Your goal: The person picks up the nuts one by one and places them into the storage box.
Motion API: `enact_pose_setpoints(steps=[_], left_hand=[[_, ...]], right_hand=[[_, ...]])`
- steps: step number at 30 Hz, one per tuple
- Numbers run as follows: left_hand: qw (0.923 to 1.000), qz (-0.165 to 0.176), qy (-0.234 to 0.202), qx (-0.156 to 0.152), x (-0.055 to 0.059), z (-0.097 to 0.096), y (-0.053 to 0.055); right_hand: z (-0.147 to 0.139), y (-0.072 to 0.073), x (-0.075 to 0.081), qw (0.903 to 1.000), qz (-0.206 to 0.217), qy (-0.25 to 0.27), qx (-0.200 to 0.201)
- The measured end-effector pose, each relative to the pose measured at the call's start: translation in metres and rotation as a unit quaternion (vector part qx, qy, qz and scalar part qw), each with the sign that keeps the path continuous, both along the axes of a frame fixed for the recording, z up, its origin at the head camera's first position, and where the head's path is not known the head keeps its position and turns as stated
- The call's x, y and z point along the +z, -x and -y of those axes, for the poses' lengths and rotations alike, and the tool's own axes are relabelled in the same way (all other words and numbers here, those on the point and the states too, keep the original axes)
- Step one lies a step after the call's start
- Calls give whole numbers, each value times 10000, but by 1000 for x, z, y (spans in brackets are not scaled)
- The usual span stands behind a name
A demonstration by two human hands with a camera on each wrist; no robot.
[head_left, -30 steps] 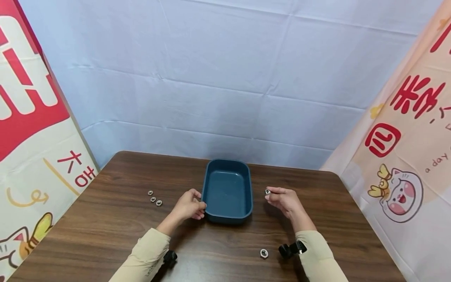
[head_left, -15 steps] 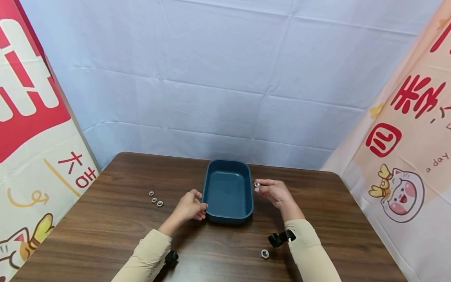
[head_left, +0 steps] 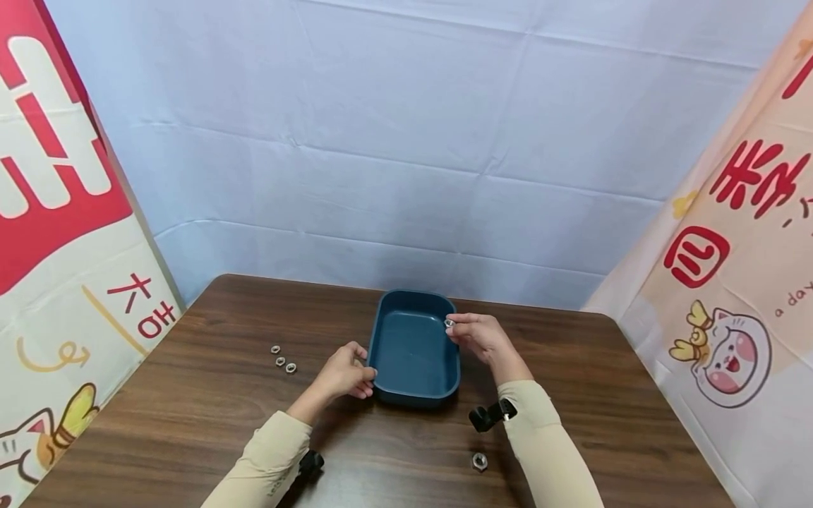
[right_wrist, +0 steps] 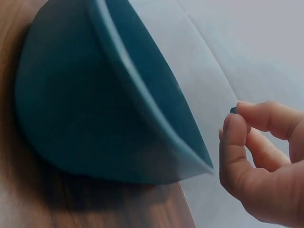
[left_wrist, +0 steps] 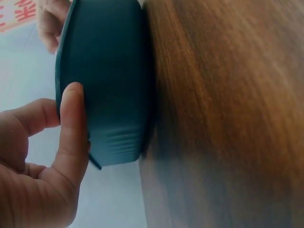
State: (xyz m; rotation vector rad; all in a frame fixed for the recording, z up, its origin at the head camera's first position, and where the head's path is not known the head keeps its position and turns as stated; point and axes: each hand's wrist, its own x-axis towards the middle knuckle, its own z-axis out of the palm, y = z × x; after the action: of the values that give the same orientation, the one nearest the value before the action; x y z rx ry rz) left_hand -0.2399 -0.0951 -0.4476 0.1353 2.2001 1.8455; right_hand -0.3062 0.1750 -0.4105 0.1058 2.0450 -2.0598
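The left hand pinches the blue tub near the counter's far edge; the right hand, fingertips nearly meeting, holds a nut. Three nuts lie between tub and left edge.

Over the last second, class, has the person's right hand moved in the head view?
Yes: leftward, judged against the stationary blue tray. The right hand, pinching a hex nut, has come from beside it to its right rim.
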Motion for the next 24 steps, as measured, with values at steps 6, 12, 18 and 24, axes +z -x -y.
enact_pose_setpoints(steps=[6,12,18,24], left_hand=[[9998,118,-164,-52,0,-1,1],[9989,279,-367,-109,0,1,1],[9985,334,-418,-90,-2,2,2],[9979,350,-549,-68,-3,3,1]], right_hand=[[12,11,5,9999,85,-119,-44],[25,25,5,9996,55,-265,-58],[42,38,5,9990,59,-426,136],[55,52,-3,9991,226,-363,-8]])
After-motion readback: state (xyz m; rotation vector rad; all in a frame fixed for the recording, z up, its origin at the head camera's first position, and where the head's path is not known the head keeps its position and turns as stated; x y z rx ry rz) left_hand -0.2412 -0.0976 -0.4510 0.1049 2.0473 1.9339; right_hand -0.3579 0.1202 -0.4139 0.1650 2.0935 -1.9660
